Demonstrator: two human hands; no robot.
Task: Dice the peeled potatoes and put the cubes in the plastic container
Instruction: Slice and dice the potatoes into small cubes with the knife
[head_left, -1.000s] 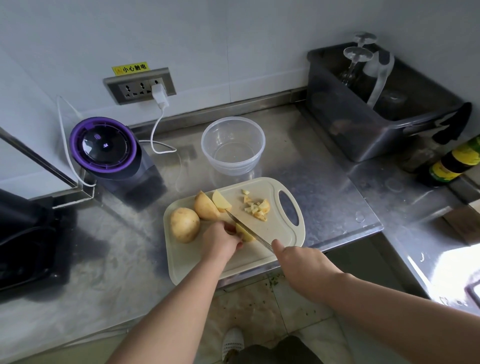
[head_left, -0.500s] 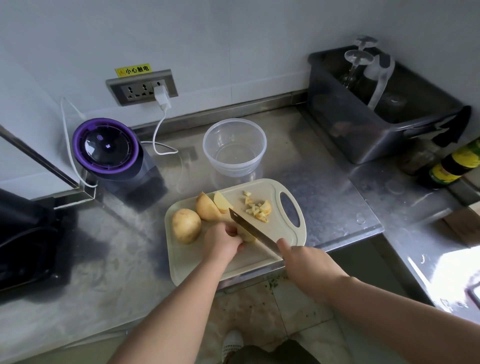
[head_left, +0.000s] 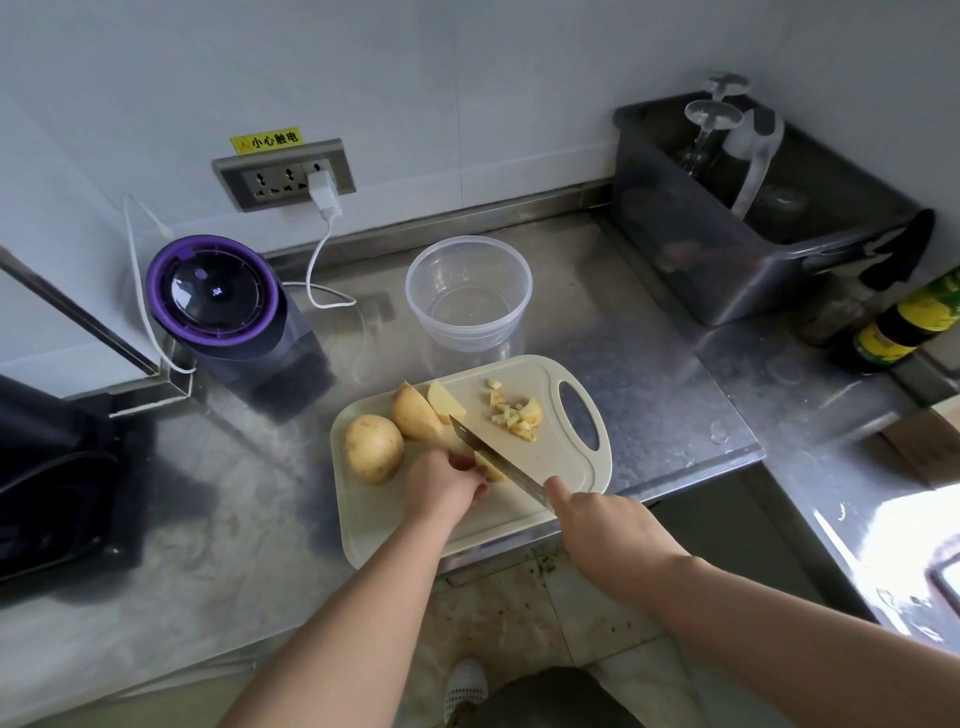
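Head view: at centre frame our left hand (head_left: 445, 486) pins a potato piece (head_left: 492, 472), mostly hidden beneath it, on the board (head_left: 395, 525). Our right hand (head_left: 608, 525) clenches the knife (head_left: 491, 454), handle hidden. The cubes (head_left: 515, 415) lie toward the board's upper right, and the container (head_left: 467, 291) stands just above it.
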